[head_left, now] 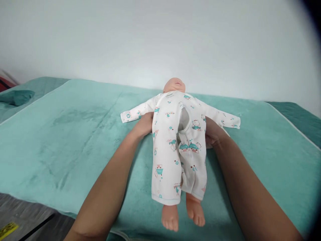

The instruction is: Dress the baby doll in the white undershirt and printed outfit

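Note:
A baby doll (175, 85) lies on its back with its head toward the wall and its bare feet toward me. It wears a white baby romper (167, 160) printed with teal bears and boats, with an opening at the crotch. The sleeves stretch out to both sides. My left hand (145, 124) reaches in at the left side of the doll's waist, its fingers hidden behind the cloth. On the opposite side my right hand (213, 132) is tucked against the romper, and its fingers are covered too. Whether either hand grips the fabric cannot be made out.
Under the doll spreads a light teal plush sheet (75, 134) over a bed. A pale wall (150, 40) rises along the far edge. Darker green bedding (296, 115) shows at both ends. At the lower left are grey floor and a yellow label (8, 230).

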A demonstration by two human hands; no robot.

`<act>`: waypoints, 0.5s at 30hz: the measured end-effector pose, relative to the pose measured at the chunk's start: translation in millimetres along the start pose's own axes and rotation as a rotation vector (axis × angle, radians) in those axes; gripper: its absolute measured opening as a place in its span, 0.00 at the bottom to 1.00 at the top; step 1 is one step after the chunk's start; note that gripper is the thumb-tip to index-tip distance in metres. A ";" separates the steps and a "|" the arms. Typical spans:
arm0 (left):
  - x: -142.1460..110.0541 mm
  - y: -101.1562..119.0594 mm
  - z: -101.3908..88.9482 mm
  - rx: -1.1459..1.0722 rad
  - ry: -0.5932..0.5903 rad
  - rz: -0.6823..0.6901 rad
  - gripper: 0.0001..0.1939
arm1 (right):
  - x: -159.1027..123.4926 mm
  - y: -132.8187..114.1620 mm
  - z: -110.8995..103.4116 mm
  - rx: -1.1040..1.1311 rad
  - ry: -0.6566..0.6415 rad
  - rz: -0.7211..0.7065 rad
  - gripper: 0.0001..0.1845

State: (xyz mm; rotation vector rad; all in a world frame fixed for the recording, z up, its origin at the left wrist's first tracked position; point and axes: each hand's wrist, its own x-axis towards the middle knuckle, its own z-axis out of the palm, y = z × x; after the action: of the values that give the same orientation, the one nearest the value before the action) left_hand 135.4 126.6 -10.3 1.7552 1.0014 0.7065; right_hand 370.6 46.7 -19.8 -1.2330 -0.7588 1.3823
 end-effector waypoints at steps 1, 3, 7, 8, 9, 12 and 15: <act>-0.6 0.5 0.4 -0.062 -0.005 -0.055 0.15 | 0.0 0.5 -2.6 0.000 -0.037 -0.015 0.12; -1.0 1.1 2.2 -0.180 0.006 -0.132 0.15 | -0.6 0.7 -6.6 0.018 -0.118 -0.034 0.15; 0.3 1.2 7.7 -0.345 0.076 -0.134 0.18 | -1.0 0.4 -8.5 0.028 -0.162 -0.084 0.17; 0.2 1.6 8.5 -0.357 0.085 -0.127 0.18 | -0.4 0.7 -8.5 0.024 -0.153 -0.094 0.16; -0.3 2.3 8.8 -0.352 0.085 -0.123 0.19 | 0.4 1.2 -8.4 0.021 -0.146 -0.098 0.16; -3.4 5.6 5.3 -0.248 0.069 -0.078 0.19 | 2.9 2.6 -8.2 0.020 -0.145 -0.075 0.15; -6.9 7.8 -2.3 -0.087 0.020 0.022 0.21 | 2.9 1.2 -6.6 0.025 -0.148 -0.047 0.15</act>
State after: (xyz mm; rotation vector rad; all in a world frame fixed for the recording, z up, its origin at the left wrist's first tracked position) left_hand 132.6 120.1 -2.3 1.6890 0.9520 0.7721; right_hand 376.9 48.0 -23.4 -1.0952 -0.8648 1.4522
